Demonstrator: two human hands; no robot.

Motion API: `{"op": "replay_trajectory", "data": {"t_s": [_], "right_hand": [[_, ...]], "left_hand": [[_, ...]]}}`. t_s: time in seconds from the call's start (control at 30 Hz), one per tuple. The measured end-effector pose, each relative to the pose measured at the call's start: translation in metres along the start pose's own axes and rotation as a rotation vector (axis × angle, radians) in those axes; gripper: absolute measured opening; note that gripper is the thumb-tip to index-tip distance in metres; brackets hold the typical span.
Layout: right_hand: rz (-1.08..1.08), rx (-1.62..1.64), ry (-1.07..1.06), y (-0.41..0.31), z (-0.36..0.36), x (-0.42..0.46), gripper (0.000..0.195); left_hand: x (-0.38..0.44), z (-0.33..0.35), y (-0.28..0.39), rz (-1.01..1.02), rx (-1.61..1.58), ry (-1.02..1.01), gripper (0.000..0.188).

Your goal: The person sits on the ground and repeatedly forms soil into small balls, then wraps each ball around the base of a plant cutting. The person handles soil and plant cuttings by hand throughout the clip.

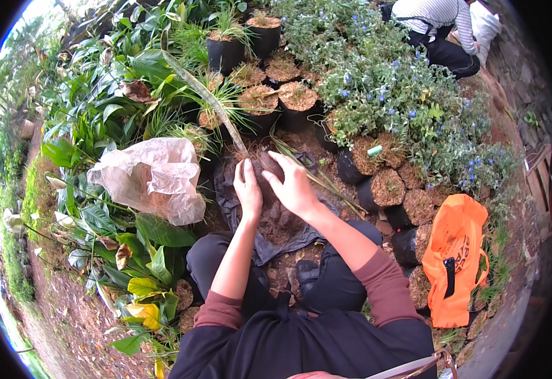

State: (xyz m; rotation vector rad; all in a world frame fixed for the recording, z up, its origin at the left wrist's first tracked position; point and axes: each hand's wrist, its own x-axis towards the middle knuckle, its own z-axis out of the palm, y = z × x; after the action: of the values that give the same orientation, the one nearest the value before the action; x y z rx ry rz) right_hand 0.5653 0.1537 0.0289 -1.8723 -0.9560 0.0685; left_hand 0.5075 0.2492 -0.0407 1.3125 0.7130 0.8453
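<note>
Both hands are at the base of a long, mottled, blade-like leaf (209, 98), where brown roots or fibres show. My left hand (248, 188) rests against the left side of the brown fibrous clump (280, 215), fingers together and pointing away from me. My right hand (291, 182) curves over the clump's right side, thumb and fingers apart, touching a dark brown lump (271, 164). What lies under the palms is hidden. The clump sits on a dark plastic sheet (267, 251) on the ground between my knees.
A translucent plastic bag (152, 182) lies left on broad-leaved plants. Black plant bags (299, 113) with fibre-topped soil stand ahead and right. Cut stalks (335, 189) lie right of the clump. An orange bag (453, 260) is at right; another person (439, 33) crouches top right.
</note>
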Motion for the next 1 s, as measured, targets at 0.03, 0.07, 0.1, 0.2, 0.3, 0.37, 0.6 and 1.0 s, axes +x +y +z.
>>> {"op": "replay_trajectory", "data": {"t_s": [0.03, 0.07, 0.1, 0.2, 0.3, 0.37, 0.6, 1.0], "right_hand": [[-0.002, 0.031, -0.011, -0.003, 0.0, -0.001, 0.041], [-0.004, 0.062, -0.023, -0.005, 0.001, -0.002, 0.041], [-0.004, 0.093, -0.031, -0.006, 0.001, -0.002, 0.041], [0.161, 0.372, -0.027, -0.011, -0.004, -0.001, 0.033], [0.204, 0.489, -0.016, -0.002, -0.007, 0.002, 0.028], [0.066, 0.363, 0.063, -0.002, -0.003, -0.001, 0.027], [-0.114, 0.066, 0.15, 0.006, 0.025, -0.022, 0.037], [0.407, 0.848, -0.027, 0.01, 0.026, -0.01, 0.057]], "left_hand": [[0.002, -0.002, -0.007, -0.028, -0.067, 0.018, 0.04], [0.005, -0.004, -0.016, -0.056, -0.135, 0.037, 0.039], [0.007, -0.003, -0.012, -0.084, -0.201, 0.051, 0.039], [0.004, -0.006, 0.004, -0.218, -0.473, -0.064, 0.039], [0.002, -0.004, 0.017, -0.325, -0.61, -0.086, 0.04], [-0.004, 0.001, 0.031, -0.384, -0.688, -0.089, 0.04], [-0.008, 0.001, -0.015, -0.172, -0.355, -0.153, 0.039], [-0.002, -0.003, 0.03, -0.478, -0.803, -0.156, 0.05]]}}
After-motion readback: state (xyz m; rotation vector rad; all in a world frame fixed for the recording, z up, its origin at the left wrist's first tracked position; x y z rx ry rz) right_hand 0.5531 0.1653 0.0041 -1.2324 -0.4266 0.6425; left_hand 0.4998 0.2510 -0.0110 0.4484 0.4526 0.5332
